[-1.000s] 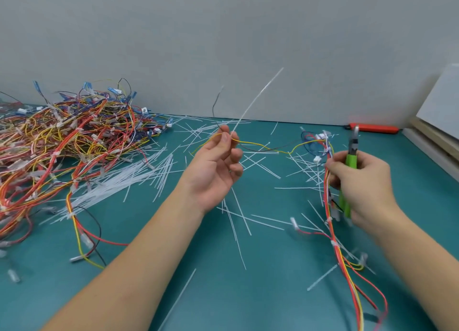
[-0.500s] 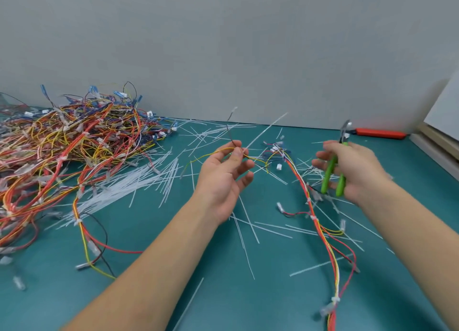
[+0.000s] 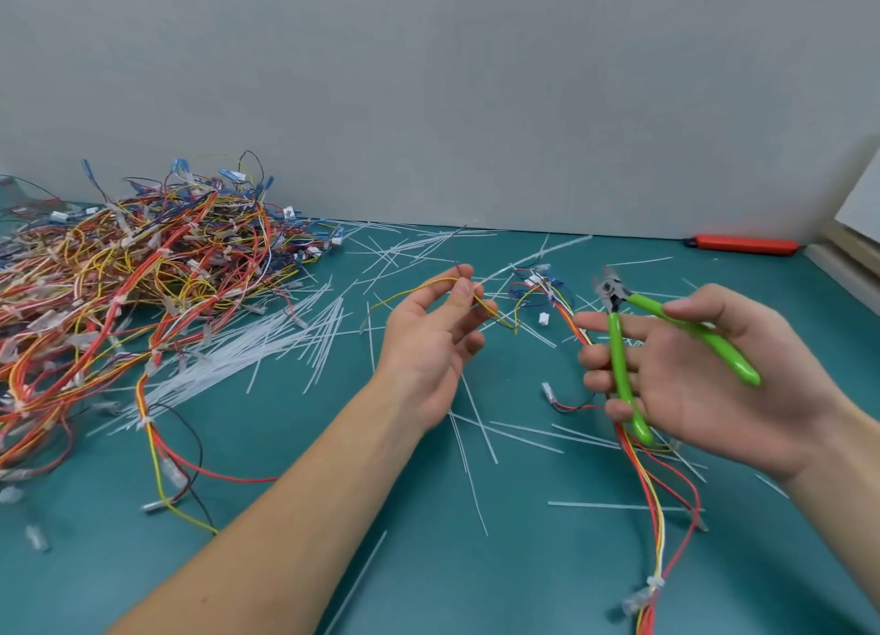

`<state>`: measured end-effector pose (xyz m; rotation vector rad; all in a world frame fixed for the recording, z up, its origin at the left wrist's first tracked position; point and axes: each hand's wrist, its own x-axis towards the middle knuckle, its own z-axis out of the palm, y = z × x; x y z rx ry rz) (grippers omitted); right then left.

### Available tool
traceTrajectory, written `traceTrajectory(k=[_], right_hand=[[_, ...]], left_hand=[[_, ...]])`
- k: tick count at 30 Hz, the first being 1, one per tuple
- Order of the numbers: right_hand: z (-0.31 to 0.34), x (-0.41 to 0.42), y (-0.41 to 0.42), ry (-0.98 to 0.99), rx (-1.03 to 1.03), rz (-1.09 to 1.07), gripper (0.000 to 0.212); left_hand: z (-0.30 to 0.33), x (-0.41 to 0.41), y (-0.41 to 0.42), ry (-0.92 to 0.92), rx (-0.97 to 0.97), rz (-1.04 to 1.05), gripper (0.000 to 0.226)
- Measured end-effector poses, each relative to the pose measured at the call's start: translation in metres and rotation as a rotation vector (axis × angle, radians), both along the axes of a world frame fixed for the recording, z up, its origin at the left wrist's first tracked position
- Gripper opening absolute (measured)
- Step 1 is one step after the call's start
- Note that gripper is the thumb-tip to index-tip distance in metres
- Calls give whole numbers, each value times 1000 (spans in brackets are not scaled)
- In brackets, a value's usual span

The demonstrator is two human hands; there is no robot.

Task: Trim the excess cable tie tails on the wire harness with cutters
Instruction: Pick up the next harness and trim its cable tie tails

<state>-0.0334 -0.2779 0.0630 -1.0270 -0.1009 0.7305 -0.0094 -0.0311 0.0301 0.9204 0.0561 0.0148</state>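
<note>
Below, from the head camera, we see a teal counter (image 3: 266,467) strewn with cut white tie tails (image 3: 247,353). Our left hand (image 3: 431,344) pinches a thin yellow wire (image 3: 414,287) of the wire harness (image 3: 643,472), which trails along the counter to the right. Our right hand (image 3: 690,377), palm up, curls its fingers around green-handled cutters (image 3: 624,348), handles spread apart. A heap of finished harnesses (image 3: 128,272) lies far left.

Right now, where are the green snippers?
In the head view, the green-handled cutters are on the right, held in the right hand above the teal table, handles spread apart, beside the wire harness.
</note>
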Motion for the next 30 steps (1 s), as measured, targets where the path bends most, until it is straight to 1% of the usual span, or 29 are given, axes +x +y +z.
traceTrajectory(k=[2, 4, 5, 8, 9, 10, 13, 18, 25, 30], right_hand=[[-2, -5, 2, -31, -35, 2, 80], [-1, -10, 13, -93, -132, -34, 77], [-1, -12, 20, -142, -216, -77, 74], [-6, -19, 37, -336, -557, -213, 63], [-7, -23, 40, -405, -627, -216, 57], [-9, -26, 42, -452, -653, -216, 50], [-11, -31, 45, -524, -660, -233, 46], [-15, -32, 49, -502, -632, -274, 48], [-15, -32, 49, -514, -627, -281, 48], [-20, -32, 49, -629, -674, -285, 48]], left_hand=[[-1, -1, -1, 7, -20, -5, 10], [-1, -2, -3, 15, -40, -18, 10], [-1, -3, -3, 19, -46, -27, 10], [-3, -3, -4, 11, -73, -46, 8], [-2, -3, -5, 5, -84, -47, 8], [-2, -3, -5, -2, -92, -48, 8], [-1, -4, -5, -27, -110, -67, 12], [1, -6, -4, -60, -76, -107, 23], [0, -8, -3, -31, 1, -100, 21], [0, -9, -2, -7, 32, -123, 21]])
